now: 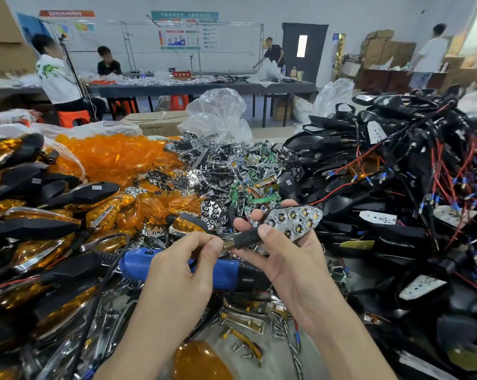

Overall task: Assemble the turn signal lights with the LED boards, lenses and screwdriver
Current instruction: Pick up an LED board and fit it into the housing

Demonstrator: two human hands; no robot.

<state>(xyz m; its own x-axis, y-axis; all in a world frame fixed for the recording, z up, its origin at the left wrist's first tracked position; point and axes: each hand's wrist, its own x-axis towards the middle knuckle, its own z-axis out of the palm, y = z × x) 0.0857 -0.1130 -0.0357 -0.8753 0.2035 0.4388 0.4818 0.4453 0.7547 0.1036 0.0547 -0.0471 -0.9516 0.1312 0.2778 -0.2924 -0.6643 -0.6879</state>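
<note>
Turn signal light (282, 224): you hold it above the blue screwdriver (204, 270), its reflector with LEDs facing up and its black stem pointing toward your left hand.
Right hand (289, 259): your fingers wrap under the housing and your thumb presses on the stem, so it is closed around the light.
Left hand (182, 272): your thumb and forefinger pinch the brass end of the stem; the hand lies over the screwdriver's body, and you cannot tell whether it touches it.
Screwdriver: it lies flat on the table just under both hands, black nose to the right, its cable running off to the left.
Amber lens (201, 362): nearer you than the screwdriver, at the bottom edge.
Finished lights (39, 215): heaped left of the screwdriver.
Wired black housings (396, 187): piled right of it.
Chrome reflectors (226, 165): heaped beyond the screwdriver.
Loose amber lenses (114, 154): in a bag beyond it, to the left.
</note>
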